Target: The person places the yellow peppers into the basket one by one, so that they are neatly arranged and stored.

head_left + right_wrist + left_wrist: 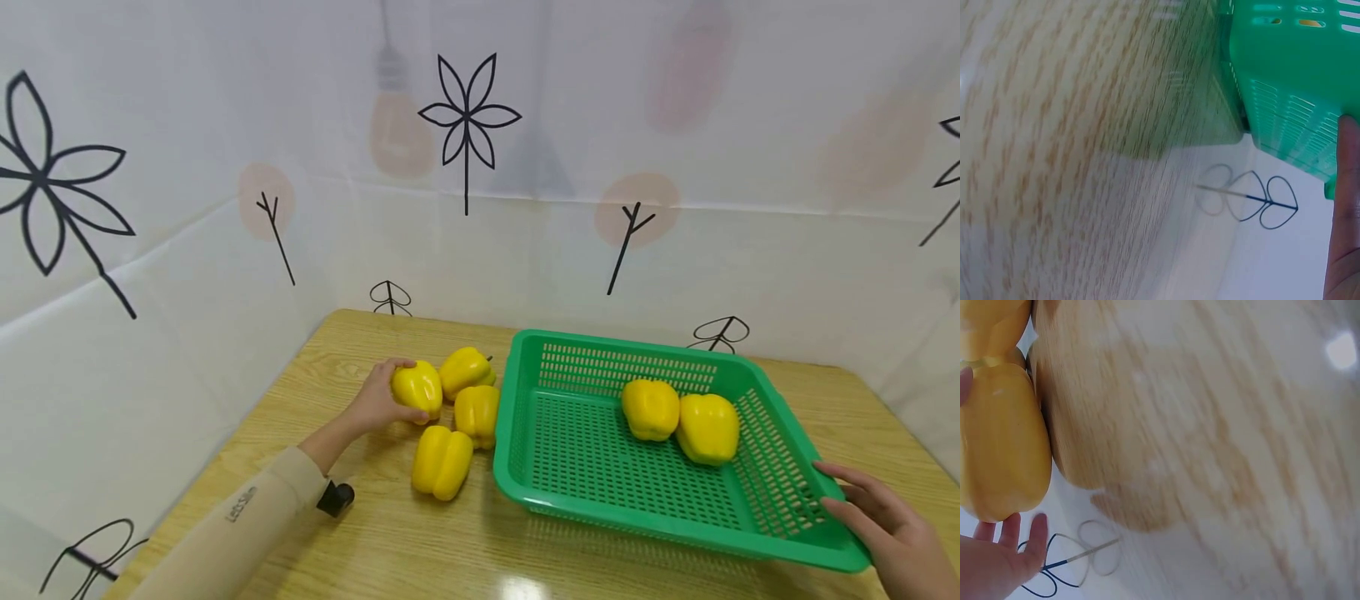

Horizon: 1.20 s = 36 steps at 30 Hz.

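Observation:
My left hand point(384, 398) grips a yellow bell pepper point(418, 388) on the left of the table, thumb at its near side and fingers at its far side. In the left wrist view, fingertips point(1010, 532) touch the end of that pepper point(1007, 444). Three more bell peppers lie close by: one behind point(465, 372), one beside the basket point(477, 415) and one nearer point(442, 463). On the right, my right hand point(892, 525) holds the rim of a green plastic basket point(645, 521). A finger point(1349, 187) lies along its outer wall in the right wrist view.
Inside the basket, two yellow bell peppers point(651, 410) point(708, 428) sit side by side toward the right. The wooden table point(390, 533) is bordered at the back and left by a white patterned cloth point(525, 267).

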Tool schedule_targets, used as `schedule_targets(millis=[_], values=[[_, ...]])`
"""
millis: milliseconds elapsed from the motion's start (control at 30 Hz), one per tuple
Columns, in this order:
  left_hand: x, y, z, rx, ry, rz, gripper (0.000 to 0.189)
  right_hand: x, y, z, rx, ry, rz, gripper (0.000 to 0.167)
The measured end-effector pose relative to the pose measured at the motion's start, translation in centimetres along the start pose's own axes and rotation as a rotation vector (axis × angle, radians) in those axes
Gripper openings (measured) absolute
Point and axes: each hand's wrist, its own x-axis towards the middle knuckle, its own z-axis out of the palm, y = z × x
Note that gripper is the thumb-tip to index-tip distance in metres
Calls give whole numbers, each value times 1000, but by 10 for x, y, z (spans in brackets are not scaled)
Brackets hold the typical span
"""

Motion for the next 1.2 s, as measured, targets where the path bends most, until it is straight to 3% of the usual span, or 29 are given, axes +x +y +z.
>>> schedule_targets(millis=[333, 567, 1200], values=[[1, 2, -7, -52, 13, -30, 84, 1, -2, 0, 8, 0, 2, 45], [4, 12, -20, -143, 46, 25, 82, 1, -3, 0, 6, 12, 5, 44], [4, 37, -50, -215, 116, 133, 81, 1, -2, 0, -8, 5, 22, 44]])
